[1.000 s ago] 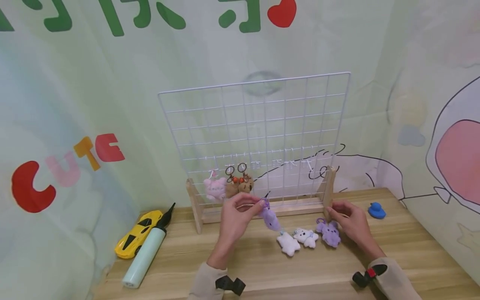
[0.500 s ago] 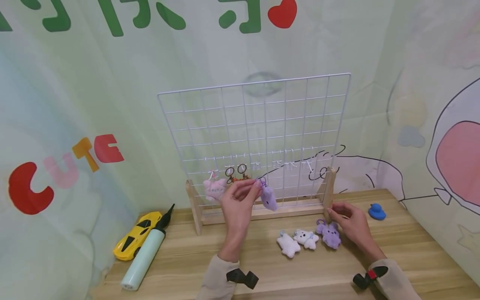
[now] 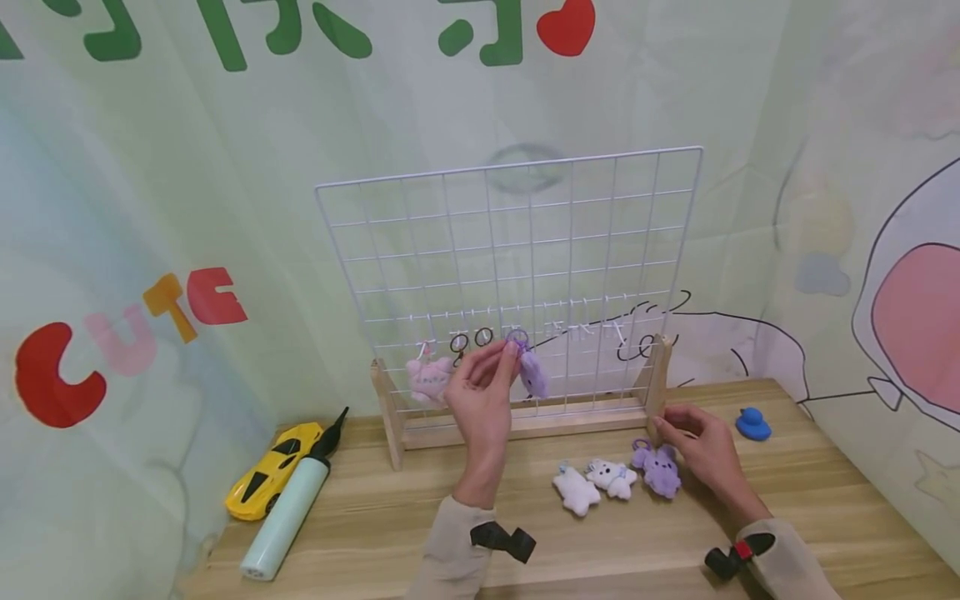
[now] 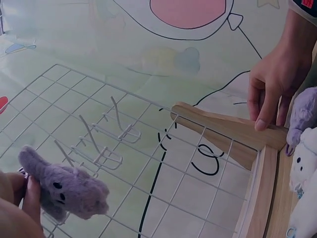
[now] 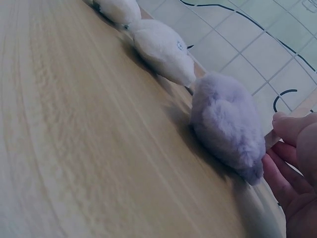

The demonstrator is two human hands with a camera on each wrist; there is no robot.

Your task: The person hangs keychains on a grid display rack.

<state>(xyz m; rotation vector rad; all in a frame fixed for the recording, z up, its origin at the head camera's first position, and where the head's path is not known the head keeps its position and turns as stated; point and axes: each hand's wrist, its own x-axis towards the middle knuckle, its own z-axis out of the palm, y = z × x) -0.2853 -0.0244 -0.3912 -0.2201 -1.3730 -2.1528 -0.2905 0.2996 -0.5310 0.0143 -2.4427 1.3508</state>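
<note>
My left hand (image 3: 483, 392) pinches the ring end of a purple plush keychain (image 3: 534, 373) in front of the white wire grid rack (image 3: 510, 225). The ring is up by a white hook; whether it is over the hook I cannot tell. In the left wrist view the plush (image 4: 74, 191) hangs tilted beside several bare hooks (image 4: 101, 144). My right hand (image 3: 701, 446) grips the rack's right wooden post (image 3: 658, 379), thumb on the near side. Another purple plush keychain (image 3: 660, 471) lies by that hand, with two white plush keychains (image 3: 576, 490) to its left.
A pink plush keychain (image 3: 429, 379) hangs on the rack's left; brown ones beside it are mostly hidden by my left hand. A yellow toy car (image 3: 276, 471) and a pale green pump (image 3: 288, 521) lie at left. A blue toy duck (image 3: 753, 423) sits at right.
My left hand has risen with the purple plush keychain from near the tabletop to hook height, covering the brown plush keychains. My right hand has stayed at the post.
</note>
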